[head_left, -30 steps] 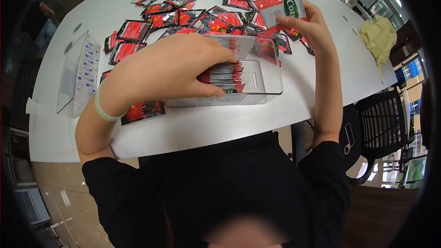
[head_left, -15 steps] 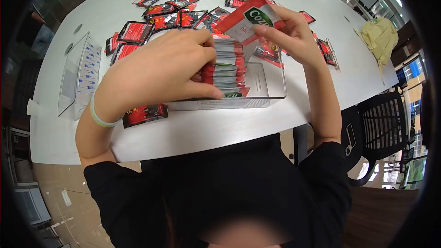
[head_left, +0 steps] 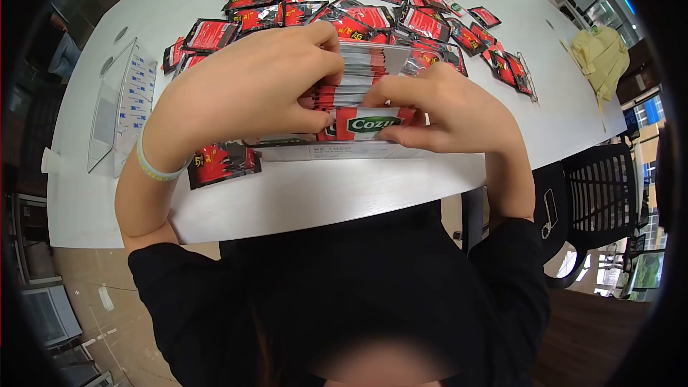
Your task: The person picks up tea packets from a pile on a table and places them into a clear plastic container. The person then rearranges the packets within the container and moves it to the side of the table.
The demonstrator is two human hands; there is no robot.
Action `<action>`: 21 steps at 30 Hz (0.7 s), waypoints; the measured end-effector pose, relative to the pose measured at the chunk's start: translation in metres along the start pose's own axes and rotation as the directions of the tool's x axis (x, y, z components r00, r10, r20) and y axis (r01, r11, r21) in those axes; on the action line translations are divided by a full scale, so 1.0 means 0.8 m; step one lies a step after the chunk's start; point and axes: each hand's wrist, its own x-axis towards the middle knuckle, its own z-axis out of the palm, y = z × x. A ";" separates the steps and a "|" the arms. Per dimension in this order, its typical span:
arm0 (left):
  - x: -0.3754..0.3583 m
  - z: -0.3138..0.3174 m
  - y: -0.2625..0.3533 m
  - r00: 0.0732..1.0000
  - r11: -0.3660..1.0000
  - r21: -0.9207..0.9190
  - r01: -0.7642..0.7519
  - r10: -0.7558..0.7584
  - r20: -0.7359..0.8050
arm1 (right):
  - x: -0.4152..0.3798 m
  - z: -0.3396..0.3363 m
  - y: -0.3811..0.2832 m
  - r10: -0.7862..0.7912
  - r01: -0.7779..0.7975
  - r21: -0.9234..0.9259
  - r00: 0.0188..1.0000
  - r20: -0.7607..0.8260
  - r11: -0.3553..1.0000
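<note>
A clear plastic box stands on the white table near its front edge, holding a row of upright red and white sachets. My left hand lies over the row and presses the sachets together from the left. My right hand holds a red and white sachet with a green label and pushes it down into the box at the near end of the row. Most of the box is hidden by both hands.
Many loose red sachets are scattered across the far half of the table, and one lies left of the box. A clear lid or tray sits at the left. A yellow cloth lies far right, and a black chair stands beside the table.
My right hand brought the sachet from above the loose pile down to the box and set it at the near end of the row. My left hand stayed on the row.
</note>
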 end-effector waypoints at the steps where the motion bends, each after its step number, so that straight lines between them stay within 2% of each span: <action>1: 0.000 0.000 -0.003 1.000 1.000 0.000 0.001 -0.001 0.002 | 0.001 0.000 -0.002 -0.001 0.001 0.002 1.000 -0.001 1.000; 4: 0.002 0.003 -0.011 0.999 0.999 -0.017 -0.049 0.049 -0.004 | 0.002 -0.001 -0.007 0.080 -0.080 0.010 0.997 -0.003 0.997; 7: 0.003 0.001 -0.009 0.998 0.998 -0.023 -0.059 0.058 -0.018 | 0.007 0.008 -0.009 0.117 -0.116 -0.068 0.993 0.011 0.991; 10: 0.006 -0.001 -0.007 0.999 0.999 -0.038 -0.030 0.031 0.027 | 0.012 0.019 -0.001 0.131 -0.138 -0.159 0.990 -0.051 0.978; 13: 0.005 0.007 -0.016 0.994 0.995 0.003 -0.103 0.103 -0.030 | 0.016 0.019 0.002 0.187 -0.189 -0.118 0.982 -0.029 0.975; 15: 0.009 0.013 -0.019 0.979 0.987 -0.038 -0.157 0.150 -0.140 | 0.016 0.027 0.008 0.187 -0.194 -0.079 0.979 -0.087 0.978; 16: 0.008 0.010 -0.016 0.979 0.987 -0.039 -0.158 0.151 -0.138 | 0.017 0.028 0.010 0.188 -0.195 -0.077 0.978 -0.088 0.978; 18: 0.006 0.001 -0.005 0.998 0.997 0.028 -0.068 0.069 -0.016 | 0.017 0.028 0.012 0.183 -0.188 -0.046 0.978 -0.096 0.981; 19: 0.006 0.005 -0.005 0.997 0.997 0.029 -0.072 0.072 -0.018 | 0.016 0.026 0.012 0.185 -0.190 -0.049 0.978 -0.098 0.981; 21: 0.006 0.016 -0.009 0.989 0.992 0.090 -0.092 0.102 -0.106 | 0.017 0.020 0.013 0.196 -0.188 0.148 0.980 -0.041 0.971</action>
